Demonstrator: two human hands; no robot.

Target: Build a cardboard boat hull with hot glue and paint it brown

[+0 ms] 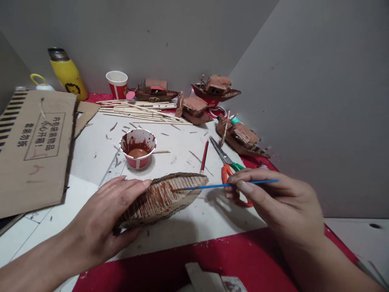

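Observation:
My left hand is closed around the left end of a cardboard model boat hull, its ridged side turned up. Wet reddish-brown paint covers the left and middle ridges, while the right end is bare cardboard. Between the thumb and fingers of my right hand is a thin blue paintbrush, its tip touching the painted ridges. Behind the hull stands a paper cup with brown paint inside and streaks on its wall. Orange-and-green scissors lie partly hidden behind my right hand, beside a red paintbrush.
Several brown model boats stand along the back and right. Thin wooden sticks lie in a pile near a red-and-white cup and a yellow bottle. A cardboard sheet is at the left, and grey partitions enclose the table.

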